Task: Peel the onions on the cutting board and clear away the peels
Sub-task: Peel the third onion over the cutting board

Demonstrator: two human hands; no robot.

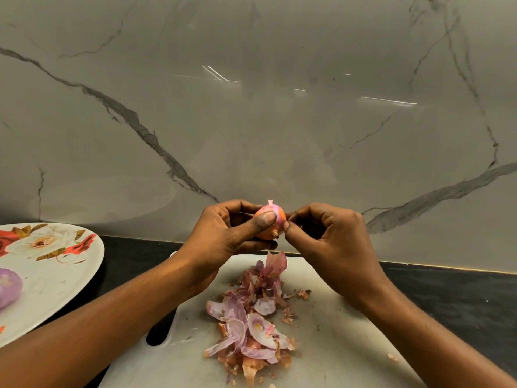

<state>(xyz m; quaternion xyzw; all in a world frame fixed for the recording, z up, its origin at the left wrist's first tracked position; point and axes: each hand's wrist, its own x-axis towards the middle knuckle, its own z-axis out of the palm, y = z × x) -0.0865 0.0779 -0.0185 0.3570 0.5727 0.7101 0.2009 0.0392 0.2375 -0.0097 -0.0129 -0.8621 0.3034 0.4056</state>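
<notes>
A small onion (275,212) with orange-pink skin is held up above the far edge of the white cutting board (341,340). My left hand (223,236) grips it, thumb pressed across its front. My right hand (327,236) pinches a bit of skin at the onion's right side between thumb and forefinger. A pile of purple and brown onion peels (251,320) lies on the middle of the board below my hands.
A flowered white plate (56,264) sits at the left on the dark counter (461,298), with a peeled purple onion (8,287) at its left edge. A marble wall rises right behind the board.
</notes>
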